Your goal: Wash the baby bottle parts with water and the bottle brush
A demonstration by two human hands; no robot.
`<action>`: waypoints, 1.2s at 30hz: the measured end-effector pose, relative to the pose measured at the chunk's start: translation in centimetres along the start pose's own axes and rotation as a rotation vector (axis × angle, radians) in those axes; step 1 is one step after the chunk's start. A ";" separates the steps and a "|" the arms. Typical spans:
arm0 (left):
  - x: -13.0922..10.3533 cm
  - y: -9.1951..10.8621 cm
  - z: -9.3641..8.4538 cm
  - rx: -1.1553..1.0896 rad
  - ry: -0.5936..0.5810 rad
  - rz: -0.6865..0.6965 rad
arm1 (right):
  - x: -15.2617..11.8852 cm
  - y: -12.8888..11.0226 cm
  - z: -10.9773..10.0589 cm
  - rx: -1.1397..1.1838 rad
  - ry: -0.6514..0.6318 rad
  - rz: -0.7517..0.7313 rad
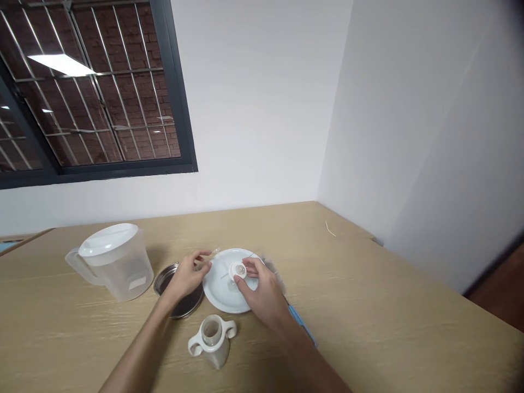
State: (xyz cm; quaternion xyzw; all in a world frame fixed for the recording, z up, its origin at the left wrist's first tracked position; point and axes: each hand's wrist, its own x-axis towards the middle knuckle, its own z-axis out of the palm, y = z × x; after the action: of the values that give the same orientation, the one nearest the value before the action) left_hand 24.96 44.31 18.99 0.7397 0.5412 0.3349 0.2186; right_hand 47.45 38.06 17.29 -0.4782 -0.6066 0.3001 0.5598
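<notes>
My right hand [262, 286] is closed on a white baby bottle collar [236, 271] with a clear, rounded centre, held over the white plate [216, 300]. My left hand [191, 275] has thumb and fingers drawn together at the plate's left rim. A small clear, thin thing [215, 251] shows by its fingertips; its kind is too blurred to tell. Nearer to me, an uncapped baby bottle [216, 352] with two white handles stands upright on the table. Beneath my left hand and wrist lies a round dark metal dish [188, 305], partly hidden.
A translucent lidded pitcher [125, 273] stands at the left. A bottle brush with a blue handle [302, 325] lies right of the plate, partly behind my right hand. A thin white strip [330, 229] rests far right on the wooden table [368, 327]. Walls and a barred window bound the back.
</notes>
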 end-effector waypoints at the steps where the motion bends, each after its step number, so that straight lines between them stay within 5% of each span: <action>1: 1.0 -0.4 0.0 -0.004 -0.001 -0.004 | 0.1 0.1 -0.1 -0.002 0.008 0.000; 7: 5.8 -1.3 0.8 -0.054 -0.194 0.057 | 0.4 0.9 -0.2 -0.022 0.036 -0.016; 13: 7.3 -1.6 1.3 -0.038 -0.312 0.115 | 0.4 1.0 -0.4 -0.061 0.061 -0.017; 20: 4.1 -1.3 -0.1 0.075 -0.235 0.168 | 0.4 1.2 -0.5 -0.091 0.078 -0.058; 27: 0.3 0.2 0.5 0.303 -0.176 0.098 | 0.5 1.2 -0.5 -0.102 0.073 -0.064; 36: -0.3 1.9 0.4 0.540 -0.189 0.006 | 0.8 1.5 -0.7 -0.099 0.081 -0.072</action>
State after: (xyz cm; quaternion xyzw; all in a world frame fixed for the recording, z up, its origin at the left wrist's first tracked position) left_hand 26.46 43.40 19.96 0.8008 0.5857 0.1088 0.0622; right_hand 48.58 39.23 16.39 -0.4949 -0.6144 0.2299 0.5699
